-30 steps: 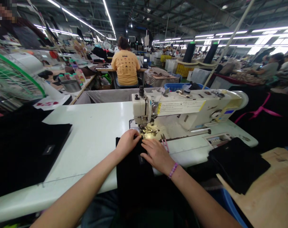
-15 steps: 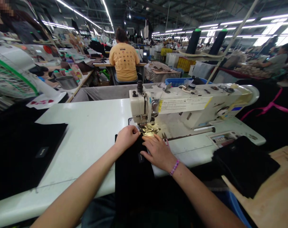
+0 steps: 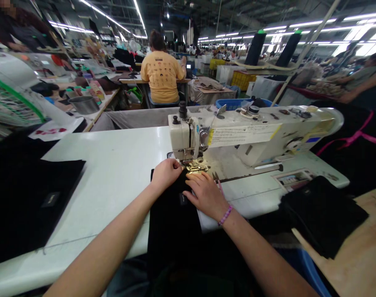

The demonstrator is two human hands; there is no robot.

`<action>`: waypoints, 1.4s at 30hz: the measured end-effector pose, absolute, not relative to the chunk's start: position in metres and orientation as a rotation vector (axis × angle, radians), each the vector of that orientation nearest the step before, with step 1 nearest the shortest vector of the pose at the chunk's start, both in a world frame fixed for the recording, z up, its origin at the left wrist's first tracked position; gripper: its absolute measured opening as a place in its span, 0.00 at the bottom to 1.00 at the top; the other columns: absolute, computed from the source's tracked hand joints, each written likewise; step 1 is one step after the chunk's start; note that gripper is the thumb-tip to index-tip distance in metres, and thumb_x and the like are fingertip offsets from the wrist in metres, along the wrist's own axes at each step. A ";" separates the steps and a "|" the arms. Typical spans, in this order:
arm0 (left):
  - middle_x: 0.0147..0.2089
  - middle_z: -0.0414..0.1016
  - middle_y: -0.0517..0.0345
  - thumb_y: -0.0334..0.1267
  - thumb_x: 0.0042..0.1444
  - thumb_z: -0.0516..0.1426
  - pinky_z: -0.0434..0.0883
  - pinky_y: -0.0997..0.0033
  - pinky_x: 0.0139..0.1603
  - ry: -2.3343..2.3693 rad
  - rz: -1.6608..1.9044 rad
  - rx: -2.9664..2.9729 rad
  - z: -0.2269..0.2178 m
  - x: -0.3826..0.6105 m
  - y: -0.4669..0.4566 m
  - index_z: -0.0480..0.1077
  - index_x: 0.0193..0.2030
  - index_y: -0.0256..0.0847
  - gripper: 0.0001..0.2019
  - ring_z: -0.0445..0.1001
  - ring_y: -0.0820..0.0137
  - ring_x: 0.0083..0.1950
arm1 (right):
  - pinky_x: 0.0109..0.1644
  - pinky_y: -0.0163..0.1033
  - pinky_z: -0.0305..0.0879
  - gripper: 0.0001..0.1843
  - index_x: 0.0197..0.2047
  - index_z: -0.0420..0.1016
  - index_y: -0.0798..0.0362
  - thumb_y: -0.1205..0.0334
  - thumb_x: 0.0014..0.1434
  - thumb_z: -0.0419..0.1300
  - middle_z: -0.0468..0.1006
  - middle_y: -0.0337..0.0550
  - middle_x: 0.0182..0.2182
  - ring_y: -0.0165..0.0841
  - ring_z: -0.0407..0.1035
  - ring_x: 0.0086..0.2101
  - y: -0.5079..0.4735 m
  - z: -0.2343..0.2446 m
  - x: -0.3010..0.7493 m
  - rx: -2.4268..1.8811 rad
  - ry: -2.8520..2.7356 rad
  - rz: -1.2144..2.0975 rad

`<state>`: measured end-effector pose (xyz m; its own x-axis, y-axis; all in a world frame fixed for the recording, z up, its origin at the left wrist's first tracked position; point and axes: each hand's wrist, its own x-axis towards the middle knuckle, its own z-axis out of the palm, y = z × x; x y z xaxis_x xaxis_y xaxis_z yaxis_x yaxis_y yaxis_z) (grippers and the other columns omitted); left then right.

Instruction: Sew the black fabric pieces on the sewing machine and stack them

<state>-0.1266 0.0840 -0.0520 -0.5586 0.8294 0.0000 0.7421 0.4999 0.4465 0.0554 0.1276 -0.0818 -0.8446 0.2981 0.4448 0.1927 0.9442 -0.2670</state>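
Sewing hall (image 3: 203, 53), white sewing table (image 3: 91, 198). Black fabric piece (image 3: 172, 231) lies on the table and runs in under the presser foot (image 3: 194, 167) of the cream industrial sewing machine (image 3: 237, 138). Left hand (image 3: 166, 175) curls over the fabric's far edge beside the foot; can't tell if it's pinching. Right hand (image 3: 204, 196) lies flat on the fabric, fingers spread, apart from the left, pink beaded bracelet (image 3: 225, 215) on the wrist. Small label (image 3: 183, 199) on the fabric between them. Stitching progress can't be told, black on black. Folded black stack (image 3: 320, 210) on wooden board (image 3: 355, 247) at right; black panel (image 3: 29, 198) at left of the table.
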 end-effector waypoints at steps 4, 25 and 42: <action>0.33 0.80 0.55 0.40 0.56 0.56 0.63 0.71 0.33 2.541 0.605 1.345 -0.053 -0.126 0.084 0.75 0.30 0.41 0.09 0.75 0.66 0.33 | 0.65 0.55 0.58 0.13 0.50 0.75 0.57 0.58 0.66 0.61 0.75 0.51 0.56 0.41 0.67 0.56 0.128 -0.082 0.055 -0.352 -2.598 0.273; 0.33 0.78 0.53 0.38 0.57 0.55 0.66 0.68 0.35 2.594 0.681 1.454 -0.060 -0.127 0.086 0.74 0.30 0.41 0.08 0.75 0.63 0.35 | 0.64 0.53 0.60 0.13 0.50 0.76 0.57 0.59 0.65 0.62 0.75 0.50 0.55 0.41 0.68 0.54 0.128 -0.080 0.052 -0.360 -2.599 0.209; 0.29 0.60 0.67 0.33 0.60 0.57 0.63 0.75 0.28 2.334 1.764 1.283 -0.083 -0.018 -0.126 0.63 0.39 0.43 0.05 0.60 0.76 0.25 | 0.55 0.52 0.65 0.21 0.57 0.70 0.55 0.70 0.61 0.55 0.75 0.50 0.53 0.41 0.68 0.51 0.033 -0.066 0.119 -0.069 -2.443 0.579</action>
